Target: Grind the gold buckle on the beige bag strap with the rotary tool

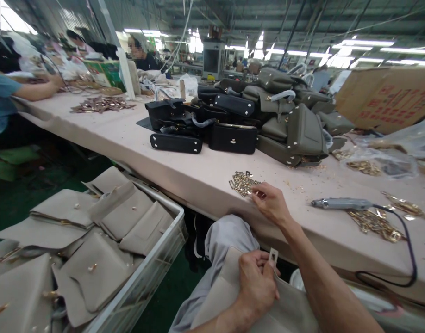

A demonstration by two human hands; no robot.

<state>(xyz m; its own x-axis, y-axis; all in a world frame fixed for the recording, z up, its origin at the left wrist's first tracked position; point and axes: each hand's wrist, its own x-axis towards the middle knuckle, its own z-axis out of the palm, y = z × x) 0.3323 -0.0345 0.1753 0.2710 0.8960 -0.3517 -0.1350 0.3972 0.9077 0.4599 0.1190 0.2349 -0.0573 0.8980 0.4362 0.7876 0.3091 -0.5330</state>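
Observation:
A taupe bag piece (221,286) lies across my lap. My left hand (257,280) is closed on its edge, where a light tab with a slot (273,256) sticks up between thumb and fingers. My right hand (270,201) reaches over the table edge to a small pile of flat gold metal plates (242,183). Its fingers are bent together at the pile's right side; whether they hold a plate is too small to tell.
Black bags (233,138) and olive bags (306,132) are heaped behind the pile. An electric screwdriver (340,204) with a cable lies right, by gold parts (375,224). A crate (179,217) of taupe bags stands left. A co-worker's arm (39,90) is at far left.

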